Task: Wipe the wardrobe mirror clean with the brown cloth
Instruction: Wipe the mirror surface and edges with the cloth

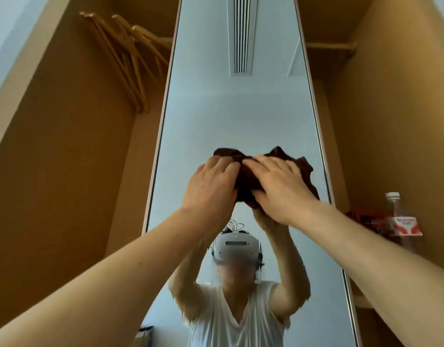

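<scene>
Brown cloth (246, 177) bunched up against the wardrobe mirror (228, 116), a little below mid-height of the glass and nearer its right edge than its left. Both arms raised, both hands on the cloth. Left hand (211, 189) grips the cloth's left side, fingers bent over the top of the bunch, knuckles toward the camera. Right hand (278, 189) lies over the middle and right of the cloth, fingers reaching leftward across it until the tips meet those of the left hand, thumb tucked under the lower fold; the cloth is held between fingers and thumb. Crumpled corners stick out above the left fingers and beyond the right hand, toward the mirror's pale frame. Cloth looks pressed to the glass, though actual contact is hidden behind it. Glass reflects a person in a white headset (234, 247) and white T-shirt (231, 319), arms up, plus a slatted ceiling vent (242, 33) near the top. Mirror stands between two open tan compartments of the wardrobe (66, 146). Left compartment: wooden hangers (131, 63) hanging together, tilted, from high up. Right compartment: a bare rail (328, 45) near the top; lower down, a clear bottle (401, 221) with white cap and red-and-white label, upright, a dark red packet (366, 219) just beside it, both partly behind the right forearm.
</scene>
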Demonstrator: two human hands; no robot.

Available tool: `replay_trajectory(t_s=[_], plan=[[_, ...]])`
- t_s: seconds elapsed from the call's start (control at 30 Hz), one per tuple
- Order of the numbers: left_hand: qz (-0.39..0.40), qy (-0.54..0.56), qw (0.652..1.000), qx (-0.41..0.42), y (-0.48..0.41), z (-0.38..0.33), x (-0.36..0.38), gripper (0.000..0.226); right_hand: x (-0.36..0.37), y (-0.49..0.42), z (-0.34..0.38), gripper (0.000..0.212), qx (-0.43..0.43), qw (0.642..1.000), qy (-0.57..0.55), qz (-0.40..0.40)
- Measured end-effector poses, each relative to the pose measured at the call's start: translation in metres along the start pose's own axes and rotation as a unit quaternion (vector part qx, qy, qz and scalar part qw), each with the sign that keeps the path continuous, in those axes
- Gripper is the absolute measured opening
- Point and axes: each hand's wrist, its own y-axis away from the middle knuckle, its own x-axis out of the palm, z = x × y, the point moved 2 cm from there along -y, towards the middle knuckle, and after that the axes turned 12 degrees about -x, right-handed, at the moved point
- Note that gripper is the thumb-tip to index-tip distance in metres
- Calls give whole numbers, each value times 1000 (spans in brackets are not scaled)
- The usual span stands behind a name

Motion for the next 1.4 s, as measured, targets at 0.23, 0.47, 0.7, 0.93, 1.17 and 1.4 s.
replay_trajectory(t_s=[0.23,0.47,0.7,0.93,1.17,1.4], plan=[[4,-10,999,47,21,5,-1,30,14,18,2,57,-45,999,14,12],[-5,-13,999,-50,-62,-9,-1,29,-17,-48,-40,58,7,999,-38,14],[22,-11,997,78,44,-18,1,32,15,62,1,59,-40,999,-11,24],[14,-11,1000,18,-5,-27,4,33,2,24,-33,59,-17,1000,-21,13],[7,11,999,-30,-53,-44,8,33,-13,-7,-55,58,47,998,-40,-6],[-9,31,996,80,29,-43,25,36,16,76,-13,61,39,998,49,30]])
